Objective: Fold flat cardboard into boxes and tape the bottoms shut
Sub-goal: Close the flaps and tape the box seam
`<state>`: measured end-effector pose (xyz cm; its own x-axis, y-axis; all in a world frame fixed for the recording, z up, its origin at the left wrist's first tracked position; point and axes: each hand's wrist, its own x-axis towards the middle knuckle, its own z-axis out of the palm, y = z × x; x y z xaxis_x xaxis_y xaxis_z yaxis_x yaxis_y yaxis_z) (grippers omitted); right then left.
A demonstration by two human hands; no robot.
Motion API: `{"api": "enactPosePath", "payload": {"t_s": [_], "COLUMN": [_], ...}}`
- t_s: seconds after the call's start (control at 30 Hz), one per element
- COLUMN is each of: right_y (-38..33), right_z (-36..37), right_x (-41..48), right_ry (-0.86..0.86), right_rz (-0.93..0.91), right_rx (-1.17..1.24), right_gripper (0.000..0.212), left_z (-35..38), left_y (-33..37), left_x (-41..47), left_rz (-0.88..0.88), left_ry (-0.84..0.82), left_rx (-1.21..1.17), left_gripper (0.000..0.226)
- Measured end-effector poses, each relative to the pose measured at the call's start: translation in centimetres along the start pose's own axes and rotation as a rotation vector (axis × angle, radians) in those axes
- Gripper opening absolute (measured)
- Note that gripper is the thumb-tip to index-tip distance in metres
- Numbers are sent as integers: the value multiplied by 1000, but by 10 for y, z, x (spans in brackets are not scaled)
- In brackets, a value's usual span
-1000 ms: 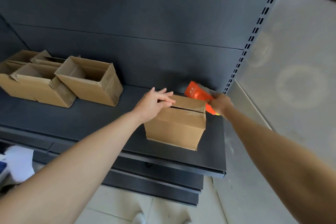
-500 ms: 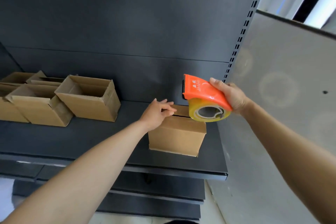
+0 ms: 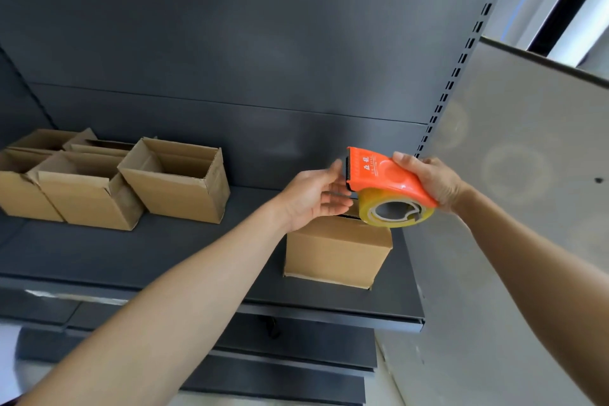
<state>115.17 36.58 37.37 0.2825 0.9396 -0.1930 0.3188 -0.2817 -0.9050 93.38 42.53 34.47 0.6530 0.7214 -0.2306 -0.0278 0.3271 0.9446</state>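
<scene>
Now, right hand (image 3: 431,180): you are gripping the orange plastic tape dispenser (image 3: 385,171), centre right.
Left hand (image 3: 313,194): hovering loose-fingered beside its front end.
Brown cardboard box (image 3: 336,250): sitting below, on the dark metal shelf (image 3: 131,257).

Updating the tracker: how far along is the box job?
Done: folded boxes stand open at left on the shelf. In hand: right hand grips the tape dispenser over the flaps-shut box; left hand hovers at its blade. Left: taping that box's seam, apparently.
</scene>
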Motion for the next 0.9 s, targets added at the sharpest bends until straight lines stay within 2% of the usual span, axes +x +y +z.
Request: {"api": "enactPosePath", "payload": {"t_s": [0.07, 0.13, 0.2, 0.33, 0.5, 0.67, 0.8, 0.9], "right_y": [-1, -4, -5, -8, -16, -30, -38, -36], "right_z": [1, 2, 4, 5, 10, 19, 18, 6], "right_x": [0, -2, -3, -4, -1, 3, 2, -1], "right_ry": [17, 19, 13, 4, -33, -79, -140, -141], "right_rz": [-2, -7, -12, -11, -21, -32, -14, 25], "right_rx": [-27, -51, -60, -89, -177, -340, -457, -493], "right_gripper": [56, 62, 69, 53, 52, 58, 61, 72], "left_z": [1, -3, -7, -13, -23, -32, -34, -34], "left_y": [0, 0, -3, -15, -29, -39, -42, -42], "left_x": [0, 2, 5, 10, 12, 16, 19, 18], "left_rz": [53, 81, 94, 111, 114, 116, 108, 120], "left_ry": [6, 31, 52, 58, 49, 145, 164, 206], "left_rx": [-31, -21, 31, 81, 119, 3, -64, -168], "left_gripper": [25, 22, 25, 32, 41, 20, 27, 38]}}
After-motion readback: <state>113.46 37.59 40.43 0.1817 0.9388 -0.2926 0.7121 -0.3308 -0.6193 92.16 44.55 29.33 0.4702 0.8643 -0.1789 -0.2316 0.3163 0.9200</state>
